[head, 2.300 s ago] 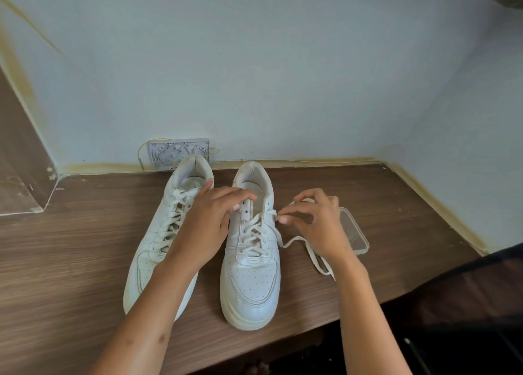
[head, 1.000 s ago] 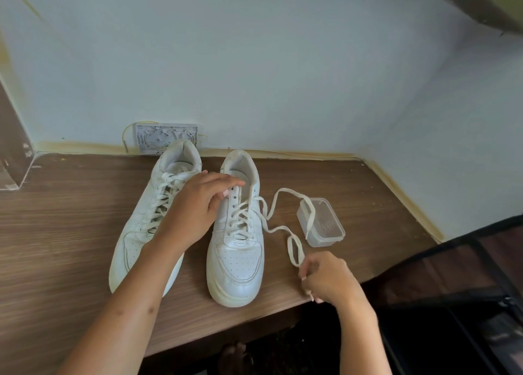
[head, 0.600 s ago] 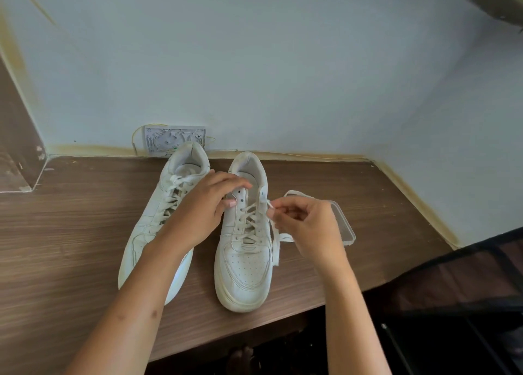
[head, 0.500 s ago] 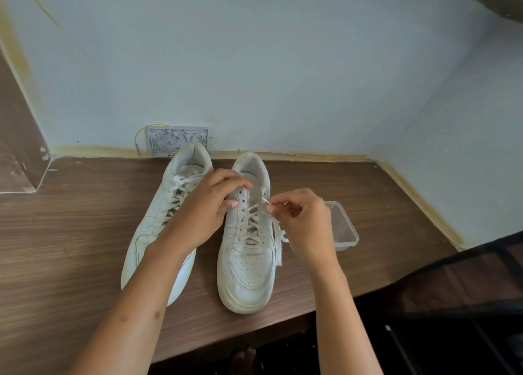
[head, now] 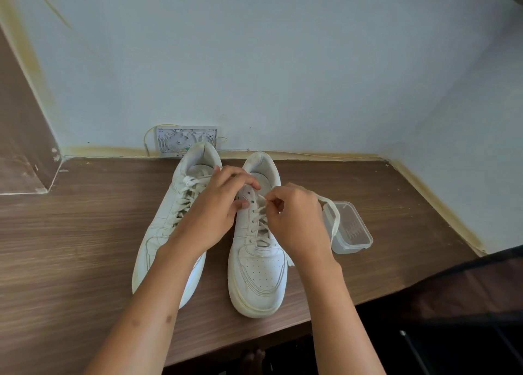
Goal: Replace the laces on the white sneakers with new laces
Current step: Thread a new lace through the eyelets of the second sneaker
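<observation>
While the left hand (head: 210, 219) clamps the upper eyelet flap of the right sneaker (head: 259, 247) on the tabletop (head: 70, 233), the right hand (head: 297, 221) pinches the lace (head: 335, 219) end beside it. That lace loops rightward over a plastic container (head: 352, 230). Left of both grips sits the other sneaker (head: 169, 224), fully laced.
</observation>
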`<state>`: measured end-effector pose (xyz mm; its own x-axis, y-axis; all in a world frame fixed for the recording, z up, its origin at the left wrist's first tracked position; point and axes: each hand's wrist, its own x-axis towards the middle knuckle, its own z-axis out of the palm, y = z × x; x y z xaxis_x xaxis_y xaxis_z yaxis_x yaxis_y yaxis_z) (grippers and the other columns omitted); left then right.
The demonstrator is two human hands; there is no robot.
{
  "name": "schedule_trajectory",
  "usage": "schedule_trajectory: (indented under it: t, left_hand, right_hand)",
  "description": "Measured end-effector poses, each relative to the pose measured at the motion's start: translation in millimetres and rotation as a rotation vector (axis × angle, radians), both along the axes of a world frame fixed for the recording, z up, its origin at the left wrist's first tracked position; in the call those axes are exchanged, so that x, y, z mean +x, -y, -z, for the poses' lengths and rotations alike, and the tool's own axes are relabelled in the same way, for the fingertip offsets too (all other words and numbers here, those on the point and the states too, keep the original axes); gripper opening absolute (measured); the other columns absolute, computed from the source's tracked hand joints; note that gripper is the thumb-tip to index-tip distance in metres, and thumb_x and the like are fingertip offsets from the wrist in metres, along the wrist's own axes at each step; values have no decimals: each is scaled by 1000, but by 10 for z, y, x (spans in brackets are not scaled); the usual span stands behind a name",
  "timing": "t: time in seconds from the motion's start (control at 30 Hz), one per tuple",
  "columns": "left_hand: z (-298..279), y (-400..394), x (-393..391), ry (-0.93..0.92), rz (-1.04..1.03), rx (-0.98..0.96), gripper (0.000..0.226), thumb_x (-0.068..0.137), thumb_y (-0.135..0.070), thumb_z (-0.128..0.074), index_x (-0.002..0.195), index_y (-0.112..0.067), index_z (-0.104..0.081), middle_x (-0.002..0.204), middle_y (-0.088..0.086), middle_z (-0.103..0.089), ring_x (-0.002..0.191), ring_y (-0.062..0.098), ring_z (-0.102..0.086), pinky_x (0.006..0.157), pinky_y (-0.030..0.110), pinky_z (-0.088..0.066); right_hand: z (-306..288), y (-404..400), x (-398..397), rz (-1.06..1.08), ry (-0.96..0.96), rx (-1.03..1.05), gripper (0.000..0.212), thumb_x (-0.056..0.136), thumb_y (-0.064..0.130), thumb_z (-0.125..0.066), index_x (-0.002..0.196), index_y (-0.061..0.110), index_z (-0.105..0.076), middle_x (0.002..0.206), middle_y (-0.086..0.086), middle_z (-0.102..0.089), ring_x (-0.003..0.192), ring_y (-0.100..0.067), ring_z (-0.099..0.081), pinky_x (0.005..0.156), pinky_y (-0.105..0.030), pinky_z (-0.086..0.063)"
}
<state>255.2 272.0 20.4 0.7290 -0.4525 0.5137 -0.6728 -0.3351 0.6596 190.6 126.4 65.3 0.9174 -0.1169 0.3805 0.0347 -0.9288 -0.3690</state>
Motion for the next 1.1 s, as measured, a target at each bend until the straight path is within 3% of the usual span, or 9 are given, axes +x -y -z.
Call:
schedule_trajectory:
  t: [0.1,0.27,0.4,0.47,0.53,0.7,0.83,0.93,1.1]
  left_hand:
    - [6,-8,1,-1,10,-16,46,81,16,-59,114,-16,-63,119,-11,-43,113,3,-48,107,51,-43]
    - [7,-21,8,14,10,-16,46,80,17,-58,114,-15,-62,117,-7,-46,112,5,-49,108,49,-43]
    - [25,-9,23,14,-15,-3,39,84,9,-65,113,-17,-63,114,-3,-51,110,7,-49,108,49,-41]
    - [33,2,23,12,-20,10,37,85,5,-67,114,-19,-63,113,-2,-52,112,11,-49,109,50,-38]
    - [38,10,28,11,-22,19,39,85,4,-67,115,-20,-64,113,-3,-53,113,12,-47,113,51,-34]
    - [20,7,19,-23,-29,-20,41,88,0,-66,122,-23,-66,114,-9,-56,112,3,-51,124,35,-6]
    - [-8,-10,13,-58,-14,-90,35,86,-10,-72,119,-21,-69,111,-16,-62,111,-3,-54,121,19,-3]
    - [-11,-28,24,-61,-14,-133,24,78,-29,-76,101,-21,-76,103,-18,-66,105,-6,-59,119,14,-8]
    - [30,12,-11,213,-167,-16,7,81,-9,-78,81,-15,-73,93,-5,-67,89,4,-56,112,53,-31]
  right_hand:
    - [-61,-36,23,14,-56,-8,15,81,-2,-56,69,2,-63,65,-10,-60,64,-27,-54,65,-29,-34]
    - [-91,-27,51,-85,-127,-38,18,83,-2,-57,79,5,-73,74,-6,-67,70,-23,-60,76,-35,-49]
    - [8,74,61,-81,-94,159,20,83,-2,-66,86,14,-77,75,9,-67,69,-6,-60,69,-19,-48]
    - [119,88,72,-58,-36,272,22,80,0,-70,83,21,-78,76,18,-64,77,-7,-62,76,-26,-50]
    - [209,70,98,0,10,328,23,80,6,-74,83,28,-78,86,17,-62,93,-15,-56,88,-40,-45]
    - [186,47,54,58,-83,330,20,92,23,-69,105,37,-74,112,12,-49,104,-11,-33,90,-30,-22]
    - [178,-45,-257,147,-6,378,61,87,30,-72,139,35,-42,128,10,-40,119,-14,-33,94,-25,-13]
    - [248,-106,-498,313,-74,438,115,61,53,-86,148,30,-14,142,7,-27,133,-17,-22,111,-41,-17]
    - [362,-68,-587,423,-231,430,153,42,80,-76,149,27,19,158,-3,2,148,-24,7,119,-57,1]
